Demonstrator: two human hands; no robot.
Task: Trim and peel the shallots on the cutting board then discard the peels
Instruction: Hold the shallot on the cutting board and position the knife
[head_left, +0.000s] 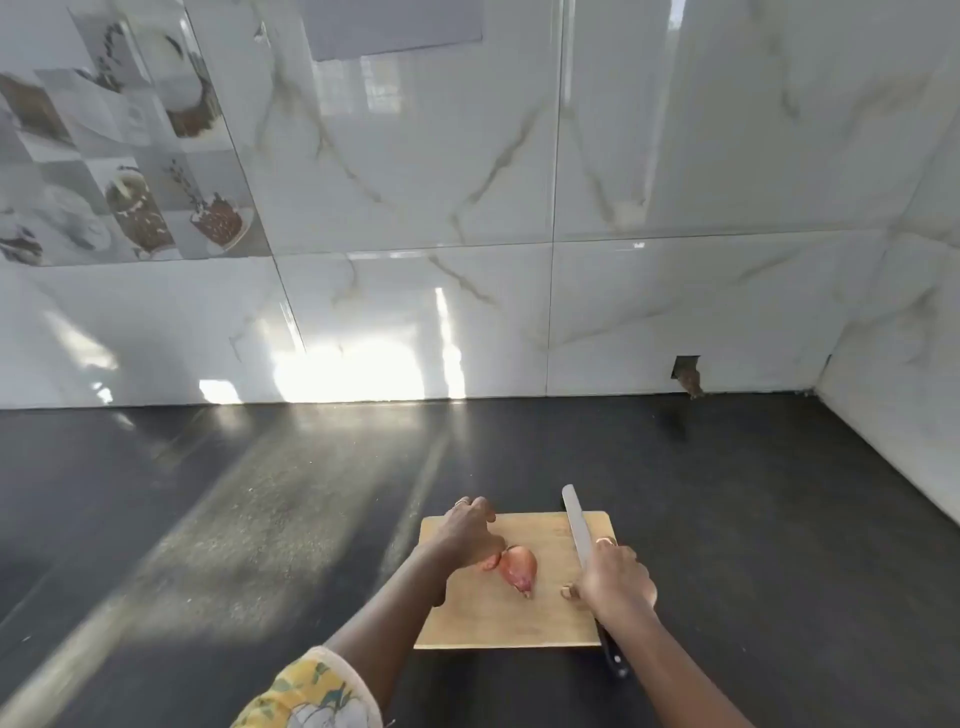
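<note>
A wooden cutting board lies on the dark counter. A reddish shallot rests near the board's middle, its pointed end toward me. Just left of it a second shallot shows partly under my left hand, whose fingers curl down onto it. My right hand grips a knife by its dark handle; the long blade points away from me over the board's right side, clear of the shallots. A small pale piece lies by my right thumb.
The dark counter stretches wide to the left and behind the board. A glossy white marble-tile wall rises at the back and on the right. A small hole in the wall sits at counter level.
</note>
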